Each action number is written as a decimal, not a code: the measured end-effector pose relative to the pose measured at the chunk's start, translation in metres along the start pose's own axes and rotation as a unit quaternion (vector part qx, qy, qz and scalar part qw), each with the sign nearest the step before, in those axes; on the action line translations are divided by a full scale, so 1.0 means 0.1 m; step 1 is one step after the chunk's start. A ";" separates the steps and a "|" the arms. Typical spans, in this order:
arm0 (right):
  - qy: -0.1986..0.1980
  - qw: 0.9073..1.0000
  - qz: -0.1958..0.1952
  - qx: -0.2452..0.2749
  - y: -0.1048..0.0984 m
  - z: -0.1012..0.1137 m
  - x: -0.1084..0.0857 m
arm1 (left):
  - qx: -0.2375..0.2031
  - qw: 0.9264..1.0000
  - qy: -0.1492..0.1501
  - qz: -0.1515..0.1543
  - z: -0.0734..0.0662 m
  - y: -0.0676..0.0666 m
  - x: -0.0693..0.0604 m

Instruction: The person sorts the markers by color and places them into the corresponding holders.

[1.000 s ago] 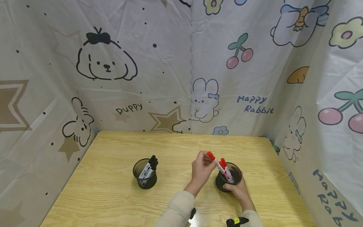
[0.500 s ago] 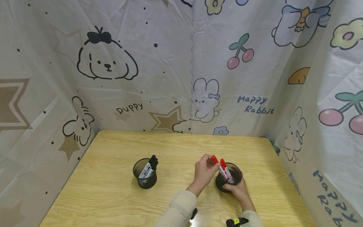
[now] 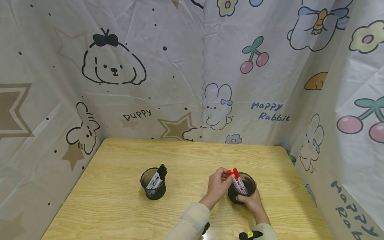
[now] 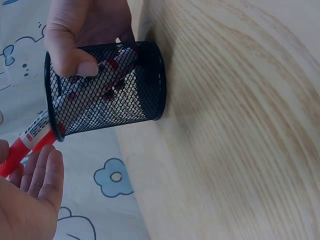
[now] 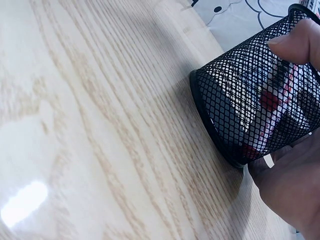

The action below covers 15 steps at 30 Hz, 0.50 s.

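Observation:
My left hand (image 3: 218, 187) pinches a red-capped whiteboard marker (image 3: 230, 172) near its cap, at the left rim of a black mesh pen cup (image 3: 232, 196). In the left wrist view, thumb and fingers lie on either side of the red cap (image 4: 17, 154), and the marker's barrel runs into the cup. Other red-capped markers (image 3: 239, 182) lean inside the same cup. My right hand (image 3: 254, 202) grips that cup from its right side; in the right wrist view the thumb (image 5: 295, 45) presses on the mesh, with the markers dimly seen through it.
A second black mesh pen cup (image 3: 155, 193) with several black-capped markers (image 3: 159, 176) stands on the left of the wooden table (image 3: 120, 213). Patterned curtains (image 3: 180, 66) hang behind the table and at both sides.
My left hand has moved slightly right and down, and the pinched red marker has sunk lower into the cup. My right hand keeps its grip on the cup.

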State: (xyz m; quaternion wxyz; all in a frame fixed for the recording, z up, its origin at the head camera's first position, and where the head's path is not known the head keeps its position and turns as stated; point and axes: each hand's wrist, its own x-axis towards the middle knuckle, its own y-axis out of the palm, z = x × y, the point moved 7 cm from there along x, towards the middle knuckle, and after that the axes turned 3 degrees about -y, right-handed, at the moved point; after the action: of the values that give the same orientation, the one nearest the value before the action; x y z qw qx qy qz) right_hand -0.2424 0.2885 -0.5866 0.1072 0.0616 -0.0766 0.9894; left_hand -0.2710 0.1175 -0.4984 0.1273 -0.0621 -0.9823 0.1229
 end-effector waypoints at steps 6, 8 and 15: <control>0.002 1.000 0.001 -0.009 0.00 0.01 0.00 | 0.006 1.000 -0.007 0.009 0.04 0.05 -0.01; 0.004 1.000 0.002 -0.005 0.01 0.01 0.00 | 0.006 1.000 -0.012 0.011 0.05 0.06 -0.01; -0.011 1.000 0.004 -0.005 0.01 0.03 -0.01 | 0.036 0.999 -0.021 0.008 0.08 0.10 -0.01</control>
State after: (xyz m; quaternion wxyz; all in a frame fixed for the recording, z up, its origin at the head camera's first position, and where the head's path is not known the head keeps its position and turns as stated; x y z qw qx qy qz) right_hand -0.2416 0.2866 -0.5835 0.1028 0.0715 -0.0828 0.9887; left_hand -0.2712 0.1248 -0.5085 0.1082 -0.0628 -0.9790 0.1608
